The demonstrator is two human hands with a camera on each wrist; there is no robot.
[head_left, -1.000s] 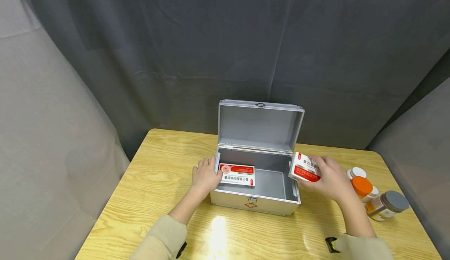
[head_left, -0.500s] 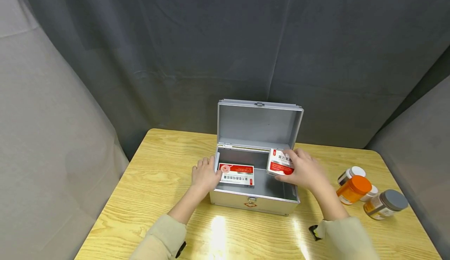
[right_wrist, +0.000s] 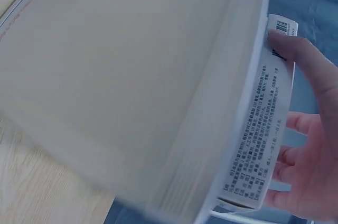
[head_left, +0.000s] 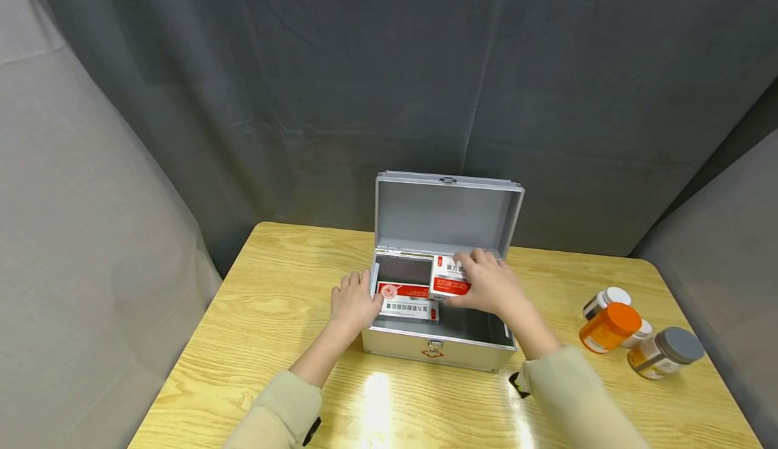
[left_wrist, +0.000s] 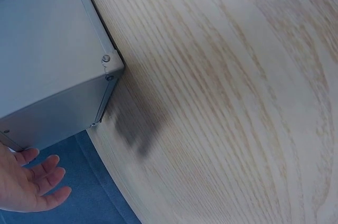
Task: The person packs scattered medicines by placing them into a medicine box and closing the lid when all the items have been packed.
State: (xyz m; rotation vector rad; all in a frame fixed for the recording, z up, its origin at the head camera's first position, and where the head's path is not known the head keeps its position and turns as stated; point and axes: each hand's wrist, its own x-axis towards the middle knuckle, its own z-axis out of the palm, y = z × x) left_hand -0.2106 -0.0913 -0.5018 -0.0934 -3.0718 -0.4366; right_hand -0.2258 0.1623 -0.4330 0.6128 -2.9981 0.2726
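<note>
An aluminium first-aid case stands on the table with its lid raised. Inside at the left lies a red-and-white medicine box. My right hand grips a second red-and-white medicine box over the case's opening, its near edge overlapping the first box in the head view. Fine print covers the side of the held medicine box in the right wrist view, the thumb pressed on its end. My left hand rests at the case's left rim, its relaxed fingers along the outside.
On the wooden table, to the right, sits a group of bottles: an orange bottle, a white-capped bottle, a smaller white one and a grey-lidded jar. A dark curtain hangs behind the table.
My right hand has carried the held medicine box leftward from the case's right edge to over its middle, near the first box. My left hand stays at the rim.
</note>
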